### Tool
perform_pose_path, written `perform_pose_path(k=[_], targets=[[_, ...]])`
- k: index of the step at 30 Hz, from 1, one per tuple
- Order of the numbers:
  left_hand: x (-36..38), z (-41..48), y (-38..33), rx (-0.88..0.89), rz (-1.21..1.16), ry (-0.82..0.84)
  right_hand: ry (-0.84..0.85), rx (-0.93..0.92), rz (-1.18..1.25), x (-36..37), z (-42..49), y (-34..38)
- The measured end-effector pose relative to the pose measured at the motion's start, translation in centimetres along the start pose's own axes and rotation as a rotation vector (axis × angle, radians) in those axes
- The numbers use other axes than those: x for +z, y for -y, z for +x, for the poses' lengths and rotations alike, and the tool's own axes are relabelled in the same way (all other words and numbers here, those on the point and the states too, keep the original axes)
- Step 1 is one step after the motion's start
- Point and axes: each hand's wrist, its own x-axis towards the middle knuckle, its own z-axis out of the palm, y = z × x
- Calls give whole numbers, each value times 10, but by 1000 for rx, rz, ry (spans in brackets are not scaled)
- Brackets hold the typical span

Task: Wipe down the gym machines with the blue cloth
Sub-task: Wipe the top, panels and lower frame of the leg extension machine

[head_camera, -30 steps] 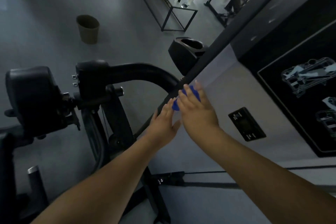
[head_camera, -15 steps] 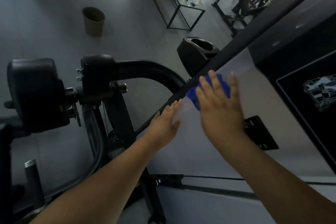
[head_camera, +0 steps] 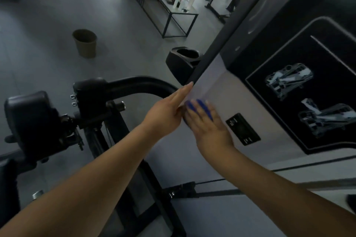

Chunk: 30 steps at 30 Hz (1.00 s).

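Observation:
My right hand lies flat on the pale grey side panel of a gym machine and presses the blue cloth against it; the cloth shows only between and past the fingers. My left hand rests with straight fingers along the panel's dark front edge, right beside the right hand. A black diagram plate with white exercise pictures sits on the panel to the right.
A small black label is fixed to the panel near my right wrist. The machine's black curved arm and pad stand at left. On the floor are a brown bin, a black cup holder and a cluttered metal table.
My right hand has slid the cloth back down the panel towards me. My left hand has moved up the dark edge, and its fingertips now reach past the right hand.

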Motion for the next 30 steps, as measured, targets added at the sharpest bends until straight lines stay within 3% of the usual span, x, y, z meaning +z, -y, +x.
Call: perform_pose_path(k=[2,4,10,14,20,25,30], targets=[[-3,0,-12,31,4,41,64,-112,57,10,-5,7],[-10,0,-24,61,-3,21,87,-100,29,2,-16,-7],[-20,2,-74,132,21,-43,-367,260,38,3,-75,-64],[-11,-1,-98,163,3,-64,-274,117,6,21,-104,-49],[-3,-12,-128,294,112,-103,-555,337,117,13,-130,-94],[7,-19,-145,363,210,-58,-505,202,98,57,-157,-55],[18,-21,-159,502,336,-48,-517,342,199,47,-180,-68]])
